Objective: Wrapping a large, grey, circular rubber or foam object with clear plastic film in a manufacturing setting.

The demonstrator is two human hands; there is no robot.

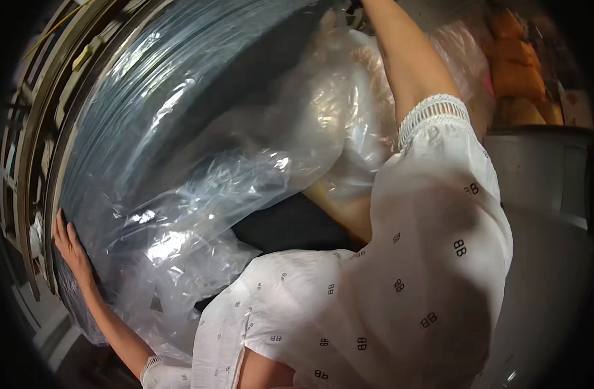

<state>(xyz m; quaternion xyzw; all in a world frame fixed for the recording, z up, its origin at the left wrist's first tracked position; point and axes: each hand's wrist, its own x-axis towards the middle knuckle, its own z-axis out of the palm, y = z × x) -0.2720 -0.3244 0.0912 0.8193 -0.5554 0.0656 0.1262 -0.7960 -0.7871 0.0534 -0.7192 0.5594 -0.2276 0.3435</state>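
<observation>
A wide sheet of clear plastic film (225, 188) spreads before me, crumpled and shiny in its near part and drawn into long tight folds at the upper left. Under it shows a large dark surface (258, 71), whose kind I cannot make out. At the far left my left hand (73, 253) lies on the film's edge, its fingers stretched out and holding nothing. My right arm reaches up past the top edge, so the right hand is out of sight. A black fabric-like patch (297, 227) shows below the film, close to my body.
Long curved-looking rails (41, 129) run along the left side, next to the film. More clear, pinkish plastic (462, 52) is bunched beyond my right arm. Orange bundles (517, 68) sit at the upper right, above a grey box-like surface (537, 168).
</observation>
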